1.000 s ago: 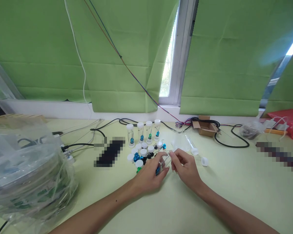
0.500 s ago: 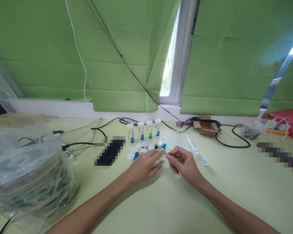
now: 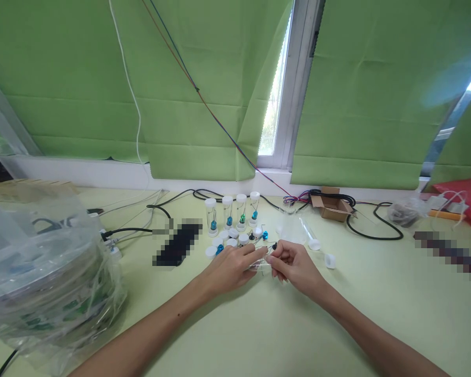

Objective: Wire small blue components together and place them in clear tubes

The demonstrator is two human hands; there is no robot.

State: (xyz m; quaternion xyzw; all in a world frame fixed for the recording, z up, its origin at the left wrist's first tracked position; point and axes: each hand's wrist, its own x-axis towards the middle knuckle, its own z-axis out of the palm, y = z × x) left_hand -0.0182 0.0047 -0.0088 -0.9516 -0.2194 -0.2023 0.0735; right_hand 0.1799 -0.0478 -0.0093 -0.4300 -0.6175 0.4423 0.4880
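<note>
My left hand (image 3: 232, 266) is closed around a clear plastic tube (image 3: 260, 266) lying sideways, partly hidden by the fingers. At the tube's right end, my right hand (image 3: 293, 263) pinches thin wire whose far part is hard to make out. A small black piece (image 3: 275, 245) with thin legs shows just behind the right fingers. Beyond the hands, blue pieces (image 3: 265, 235) and several white caps (image 3: 243, 239) lie on the table. Behind them several capped tubes (image 3: 228, 213) stand upright, holding blue or green wired pieces.
A loose clear tube (image 3: 306, 230) and a white cap (image 3: 329, 261) lie to the right. At the back are an open cardboard box (image 3: 334, 209) and black cable (image 3: 380, 237). A bagged spool (image 3: 55, 293) fills the left; a blurred-out dark object (image 3: 178, 245) lies nearby.
My right fingers have closed in on the tube's end, and the tube is now more level. The black piece behind the right hand has come into sight. The view has shifted slightly.
</note>
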